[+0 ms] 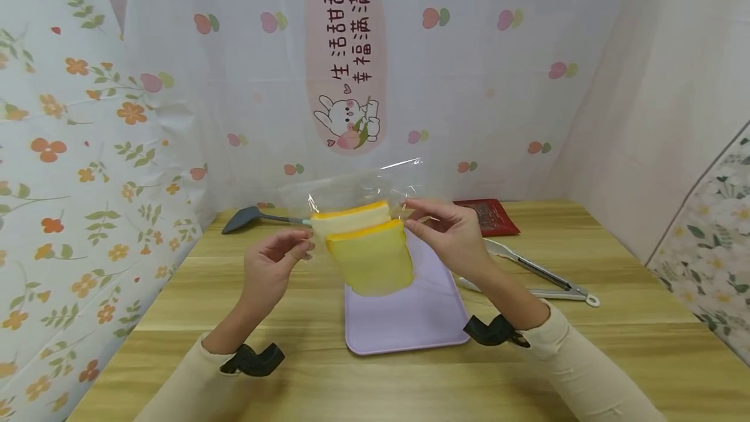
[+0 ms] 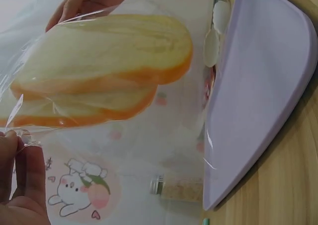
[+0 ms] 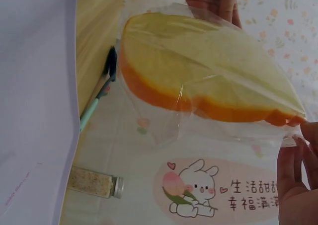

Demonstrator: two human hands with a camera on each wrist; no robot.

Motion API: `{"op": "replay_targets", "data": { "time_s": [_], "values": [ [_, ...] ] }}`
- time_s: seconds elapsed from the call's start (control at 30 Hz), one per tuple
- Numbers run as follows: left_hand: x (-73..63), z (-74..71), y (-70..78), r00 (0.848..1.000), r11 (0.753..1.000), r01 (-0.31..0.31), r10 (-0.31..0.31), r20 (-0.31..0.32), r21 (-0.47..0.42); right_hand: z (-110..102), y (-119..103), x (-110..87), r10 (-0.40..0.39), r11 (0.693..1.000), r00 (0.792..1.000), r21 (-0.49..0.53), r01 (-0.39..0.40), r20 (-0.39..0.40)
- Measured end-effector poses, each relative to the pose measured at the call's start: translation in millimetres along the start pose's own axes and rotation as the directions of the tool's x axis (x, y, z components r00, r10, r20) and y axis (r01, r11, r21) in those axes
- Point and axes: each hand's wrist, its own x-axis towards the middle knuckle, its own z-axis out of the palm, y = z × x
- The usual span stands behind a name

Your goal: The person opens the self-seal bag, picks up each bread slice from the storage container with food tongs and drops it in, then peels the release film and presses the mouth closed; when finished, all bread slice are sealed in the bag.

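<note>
A clear plastic bag (image 1: 351,189) with two slices of bread (image 1: 372,259) in it hangs in the air above the lilac tray (image 1: 404,334). At the bag's left edge, my left hand (image 1: 268,270) pinches the film between thumb and fingers. My right hand (image 1: 456,234) pinches the film on the opposite side, near the top of the slices. In the left wrist view the bread slices (image 2: 114,51) overlap, with orange crusts and pale yellow faces. The right wrist view shows the bread (image 3: 198,76) through creased film.
Behind my left hand lies a dark grey spatula (image 1: 243,219) with a mint handle. Tongs (image 1: 545,292) lie to the right of the tray, partly behind my right forearm. A red packet (image 1: 498,217) is at the back right. A small jar (image 3: 94,182) shows beyond the tray.
</note>
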Motion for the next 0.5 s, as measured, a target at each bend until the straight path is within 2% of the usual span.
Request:
{"op": "replay_targets", "data": {
  "time_s": [0.13,0.3,0.4,0.5],
  "values": [
    [0.1,-11.3,6.1,1.0,1.0,-0.013,0.013,0.006,0.006,7.1,1.6,0.5,-0.016,1.0,0.998,-0.004,0.016,0.058],
    [0.7,-29.3,12.5,0.999,0.999,-0.021,0.02,0.045,0.035,17.6,9.6,0.4,0.049,0.999,0.994,-0.018,-0.047,0.102],
    [-2.0,-40.3,13.5,0.998,0.997,0.002,-0.007,0.056,0.074,26.0,16.7,-0.7,0.111,0.994,0.985,0.002,-0.112,0.129],
    [-6.6,-50.0,13.2,0.996,0.988,0.064,-0.071,0.045,0.141,35.0,23.5,-2.4,0.168,0.984,0.974,0.033,-0.174,0.149]
  ]
}}
